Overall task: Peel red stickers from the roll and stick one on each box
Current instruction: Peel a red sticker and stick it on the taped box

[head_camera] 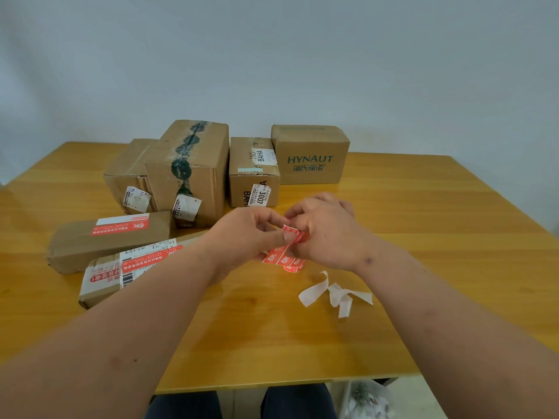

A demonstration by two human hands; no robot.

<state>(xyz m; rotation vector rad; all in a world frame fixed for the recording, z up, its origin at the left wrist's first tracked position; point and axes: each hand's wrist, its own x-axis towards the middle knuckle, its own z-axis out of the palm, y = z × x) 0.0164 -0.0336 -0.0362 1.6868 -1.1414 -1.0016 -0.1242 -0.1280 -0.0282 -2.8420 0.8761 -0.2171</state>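
Centrally, left hand (pixel 254 234) and right hand (pixel 323 231) pinching red sticker strip (pixel 284 255) (near table (pixel 453 237) edge), boxes (pixel 187 170) behind.

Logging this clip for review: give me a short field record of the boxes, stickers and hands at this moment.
boxes: six on the table
already stickered: two long flat boxes, each with a red strip
unstickered: HYNAUT box and three others
sticker strip: held between both hands above the table
left hand: pinches a sticker's edge
right hand: grips the strip
backing scraps: white, beside the right wrist
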